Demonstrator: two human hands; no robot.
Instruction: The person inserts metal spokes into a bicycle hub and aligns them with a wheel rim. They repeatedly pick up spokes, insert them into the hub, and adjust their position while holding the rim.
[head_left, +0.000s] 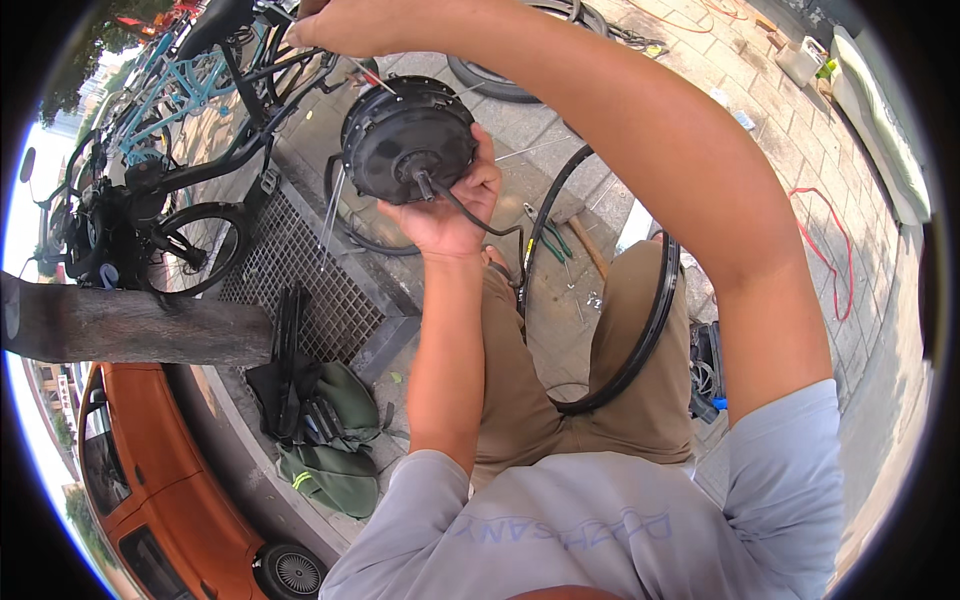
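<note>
My left hand [452,205] grips a round black hub motor [405,138] from below, its flat face turned toward me, with a black cable [480,222] trailing from its axle. My right hand [345,25] reaches over the motor at the top of the view, fingers pinched on a thin metal spoke [372,74] at the motor's rim. Several loose spokes [332,208] hang from the motor's left side. A black wheel rim [655,315] leans across my legs.
A metal floor grate [300,275] lies left of my knees, with a green and black bag [325,430] beside it. Bicycles [190,120] stand at the upper left. Pliers [548,235] and a hammer [585,245] lie on the paving. A tyre [495,85] lies beyond the motor.
</note>
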